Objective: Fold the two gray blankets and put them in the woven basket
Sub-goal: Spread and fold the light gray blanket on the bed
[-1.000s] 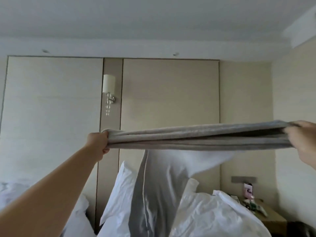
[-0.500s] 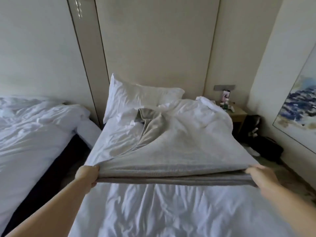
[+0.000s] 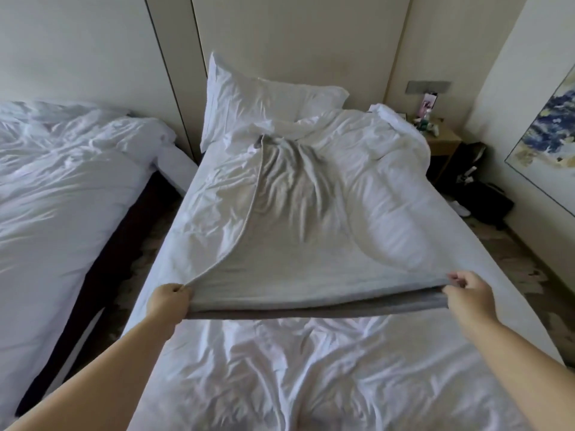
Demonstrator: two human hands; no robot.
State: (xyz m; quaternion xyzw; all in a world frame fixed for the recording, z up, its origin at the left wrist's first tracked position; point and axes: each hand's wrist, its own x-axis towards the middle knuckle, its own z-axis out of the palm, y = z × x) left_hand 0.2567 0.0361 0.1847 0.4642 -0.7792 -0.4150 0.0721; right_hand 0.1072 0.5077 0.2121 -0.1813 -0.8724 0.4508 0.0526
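Observation:
A gray blanket lies stretched along the middle of the white bed, its far end bunched near the pillow. My left hand grips its near left corner. At the near right corner my right hand pinches the doubled edge. The near edge hangs taut between both hands, slightly above the duvet. I see only this one gray blanket and no woven basket.
A white pillow leans on the headboard wall. A second white bed stands to the left across a narrow dark gap. A wooden nightstand with small items and dark bags on the floor lie at the right.
Both hands have lowered the blanket from head height down onto the bed. My view has tipped downward from the wall to the bed. The blanket's far part now rests on the duvet.

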